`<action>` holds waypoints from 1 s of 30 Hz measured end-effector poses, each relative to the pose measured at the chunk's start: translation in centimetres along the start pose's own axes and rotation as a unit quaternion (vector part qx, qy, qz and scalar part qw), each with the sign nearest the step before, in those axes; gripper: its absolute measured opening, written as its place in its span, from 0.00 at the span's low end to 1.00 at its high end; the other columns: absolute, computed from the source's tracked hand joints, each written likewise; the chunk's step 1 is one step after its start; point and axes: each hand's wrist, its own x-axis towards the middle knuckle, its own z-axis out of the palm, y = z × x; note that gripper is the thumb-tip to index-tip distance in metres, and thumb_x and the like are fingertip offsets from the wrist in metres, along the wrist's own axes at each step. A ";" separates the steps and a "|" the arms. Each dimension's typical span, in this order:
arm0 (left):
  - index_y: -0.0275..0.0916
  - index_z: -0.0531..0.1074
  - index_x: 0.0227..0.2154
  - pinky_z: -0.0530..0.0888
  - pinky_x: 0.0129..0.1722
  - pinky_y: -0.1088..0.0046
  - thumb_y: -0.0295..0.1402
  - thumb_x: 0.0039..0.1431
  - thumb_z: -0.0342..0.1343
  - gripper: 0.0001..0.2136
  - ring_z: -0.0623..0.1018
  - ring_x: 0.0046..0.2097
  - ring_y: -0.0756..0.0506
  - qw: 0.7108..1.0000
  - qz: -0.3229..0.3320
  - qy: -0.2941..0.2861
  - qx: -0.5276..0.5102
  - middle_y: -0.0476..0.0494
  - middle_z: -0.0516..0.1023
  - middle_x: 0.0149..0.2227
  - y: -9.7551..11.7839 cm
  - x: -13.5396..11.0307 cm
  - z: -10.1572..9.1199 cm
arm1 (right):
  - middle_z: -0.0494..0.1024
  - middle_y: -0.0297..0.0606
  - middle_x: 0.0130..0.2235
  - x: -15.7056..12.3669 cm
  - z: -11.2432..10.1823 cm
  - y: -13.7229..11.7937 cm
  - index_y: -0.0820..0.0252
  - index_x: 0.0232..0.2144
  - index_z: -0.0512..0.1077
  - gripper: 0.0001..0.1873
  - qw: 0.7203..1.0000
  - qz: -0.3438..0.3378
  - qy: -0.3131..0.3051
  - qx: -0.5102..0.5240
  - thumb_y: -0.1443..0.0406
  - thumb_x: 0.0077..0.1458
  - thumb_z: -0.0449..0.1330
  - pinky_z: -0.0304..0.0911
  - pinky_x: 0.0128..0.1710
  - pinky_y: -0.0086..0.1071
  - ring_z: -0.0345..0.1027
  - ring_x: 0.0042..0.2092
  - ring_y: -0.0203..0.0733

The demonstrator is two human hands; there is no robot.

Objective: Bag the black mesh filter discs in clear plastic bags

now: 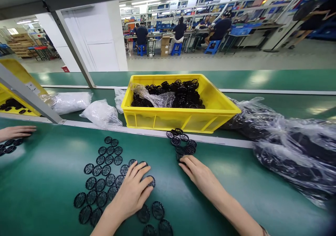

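Black, round, plastic-looking openwork discs in a loose heap: on the green worktop, running from the right fingertips away toward the bin; the heap's long axis points roughly forward, though each disc is round.
Right hand: the nearer one, fingertips bent down on the heap's near end; whether a disc is pinched, I cannot tell.
Left hand: palm down, fingers spread, unclenched, lying over discs at the edge of the spread-out layer.
Spread-out layer of flat black discs: left of the left hand and partly under it, in uneven rows; the heap lies forward and to the right of that hand.
Yellow rectangular plastic bin: just beyond the heap, holding more black discs and clear film.
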 end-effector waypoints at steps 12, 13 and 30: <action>0.38 0.68 0.52 0.68 0.63 0.49 0.29 0.69 0.48 0.11 0.67 0.63 0.39 0.999 -0.002 0.036 0.001 0.37 0.73 0.57 -0.3 -0.1 0.4 | 0.73 0.34 0.34 0.0 0.7 -6.0 0.55 0.37 0.70 0.10 0.923 0.145 -0.181 0.306 0.57 0.64 0.54 0.67 0.29 0.29 0.67 0.28 0.35; 0.38 0.68 0.53 0.67 0.63 0.49 0.29 0.69 0.48 0.12 0.67 0.64 0.39 1.000 0.000 0.031 0.002 0.38 0.73 0.58 -0.3 -0.1 0.4 | 0.73 0.35 0.37 -0.1 0.9 -6.4 0.55 0.37 0.71 0.09 0.934 0.124 -0.174 0.286 0.58 0.64 0.54 0.67 0.31 0.29 0.68 0.29 0.35; 0.43 0.74 0.43 0.64 0.66 0.49 0.33 0.67 0.51 0.08 0.67 0.63 0.39 0.997 0.048 -0.017 -0.062 0.45 0.74 0.57 1.2 0.0 0.1 | 0.77 0.46 0.44 -0.2 0.6 0.9 0.55 0.46 0.68 0.16 0.998 0.010 0.022 -0.050 0.58 0.69 0.43 0.71 0.38 0.40 0.76 0.42 0.50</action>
